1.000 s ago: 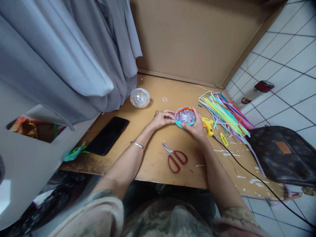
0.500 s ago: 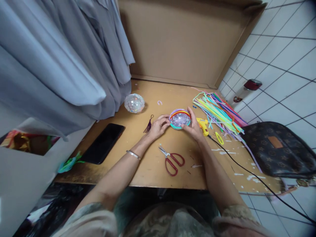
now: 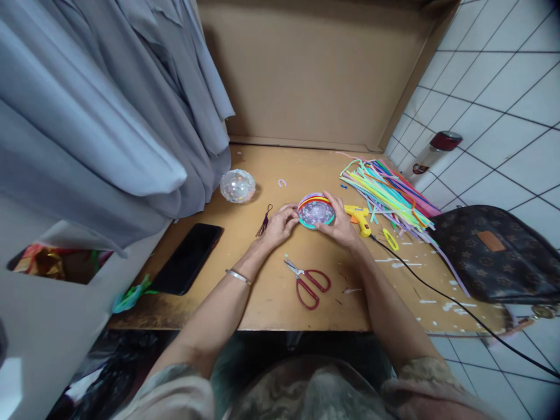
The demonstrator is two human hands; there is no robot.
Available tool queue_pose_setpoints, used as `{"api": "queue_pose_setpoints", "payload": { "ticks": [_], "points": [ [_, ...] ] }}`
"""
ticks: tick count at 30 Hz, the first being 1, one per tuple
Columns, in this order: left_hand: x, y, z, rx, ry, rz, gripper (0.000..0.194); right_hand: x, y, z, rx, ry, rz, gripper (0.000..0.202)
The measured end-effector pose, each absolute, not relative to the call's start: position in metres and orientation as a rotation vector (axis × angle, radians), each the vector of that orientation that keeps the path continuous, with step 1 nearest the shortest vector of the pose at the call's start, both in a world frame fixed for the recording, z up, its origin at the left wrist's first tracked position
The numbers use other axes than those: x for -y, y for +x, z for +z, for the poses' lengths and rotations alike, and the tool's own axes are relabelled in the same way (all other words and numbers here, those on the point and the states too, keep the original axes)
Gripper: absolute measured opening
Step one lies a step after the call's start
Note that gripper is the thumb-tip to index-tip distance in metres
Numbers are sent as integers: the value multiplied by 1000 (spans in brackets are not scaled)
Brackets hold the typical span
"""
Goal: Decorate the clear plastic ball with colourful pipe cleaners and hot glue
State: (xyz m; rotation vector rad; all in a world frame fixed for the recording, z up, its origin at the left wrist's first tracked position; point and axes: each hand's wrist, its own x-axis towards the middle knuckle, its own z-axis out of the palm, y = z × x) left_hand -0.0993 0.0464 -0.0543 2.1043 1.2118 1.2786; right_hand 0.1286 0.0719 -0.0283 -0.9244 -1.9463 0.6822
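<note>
Between my hands is a clear plastic half-dome (image 3: 315, 213) with pipe cleaners in purple, red, yellow and teal around its rim. My left hand (image 3: 280, 224) pinches its left edge with the fingertips. My right hand (image 3: 338, 224) grips the right side, thumb at the near rim and fingers behind. A yellow glue gun (image 3: 359, 219) lies just right of my right hand. By my left hand lies a dark purple tassel (image 3: 265, 221). Red-handled scissors (image 3: 308, 283) rest nearer my body. A second clear dome (image 3: 237, 186) sits at the back left.
A heap of coloured pipe cleaners (image 3: 389, 192) lies at the right, beside a brown patterned bag (image 3: 494, 256) and a red-capped bottle (image 3: 433, 156). A black phone (image 3: 188, 258) lies left. The glue gun's cord (image 3: 420, 278) runs rightward. A grey curtain (image 3: 131, 116) hangs at the left.
The view has shifted slightly. My right hand's fingers have moved further over the back of the dome's rim, while the left hand keeps its pinch.
</note>
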Motion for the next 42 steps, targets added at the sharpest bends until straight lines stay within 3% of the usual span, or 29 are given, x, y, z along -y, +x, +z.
{"api": "queue_pose_setpoints", "payload": {
  "ticks": [5, 10, 26, 42],
  "points": [
    [-49, -100, -56, -1219, 2002, 1285, 10, -75, 130, -30, 1800, -875, 979, 113],
    [-49, -101, -56, -1228, 1905, 1277, 12, -77, 131, -31, 1724, -840, 1103, 114],
    [-43, -96, -44, -1222, 2012, 1234, 16, -68, 118, -30, 1947, -1006, 577, 95],
    [-39, -95, -41, -1252, 2291, 1074, 16, -67, 116, -32, 1891, -1034, 521, 84]
  ]
}}
